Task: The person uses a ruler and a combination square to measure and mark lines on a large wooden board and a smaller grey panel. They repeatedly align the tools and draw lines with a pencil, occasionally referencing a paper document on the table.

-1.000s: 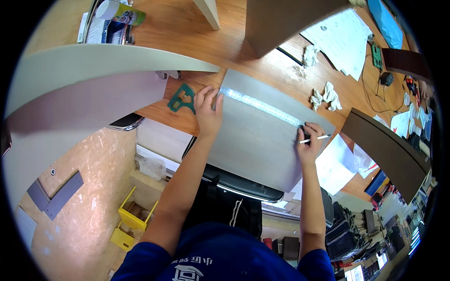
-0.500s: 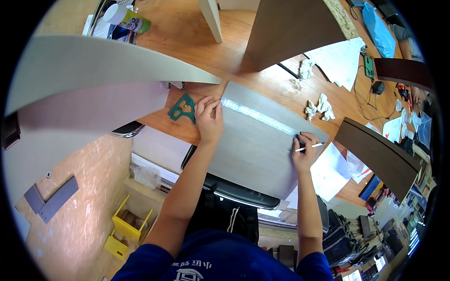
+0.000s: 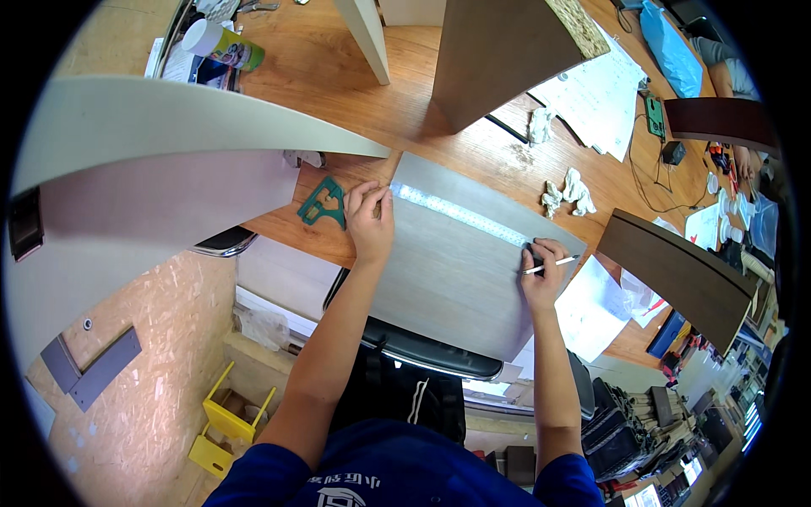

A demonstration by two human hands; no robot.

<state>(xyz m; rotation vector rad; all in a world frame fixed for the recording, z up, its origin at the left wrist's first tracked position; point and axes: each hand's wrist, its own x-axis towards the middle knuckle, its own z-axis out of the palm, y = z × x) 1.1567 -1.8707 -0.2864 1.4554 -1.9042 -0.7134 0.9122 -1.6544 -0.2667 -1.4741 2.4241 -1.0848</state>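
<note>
A grey flat panel lies on the wooden table in front of me. Across its upper part runs the pale blade of a tape measure. At the panel's left edge, the fingers of my left hand pinch the blade's end. My right hand closes around the dark case of the tape near the panel's right side, and a thin white pen sticks out between its fingers. Most of the case is hidden by the fingers. Just left of my left hand lies a green tool with cut-out openings.
A tall brown board stands beyond the panel. Large pale boards rise at the left. Crumpled white gloves, papers and a curved brown piece lie to the right. A yellow stool stands below left. Another person's arm shows far right.
The whole view has shifted slightly. Both hands, the stretched tape and the panel keep the same places relative to one another.
</note>
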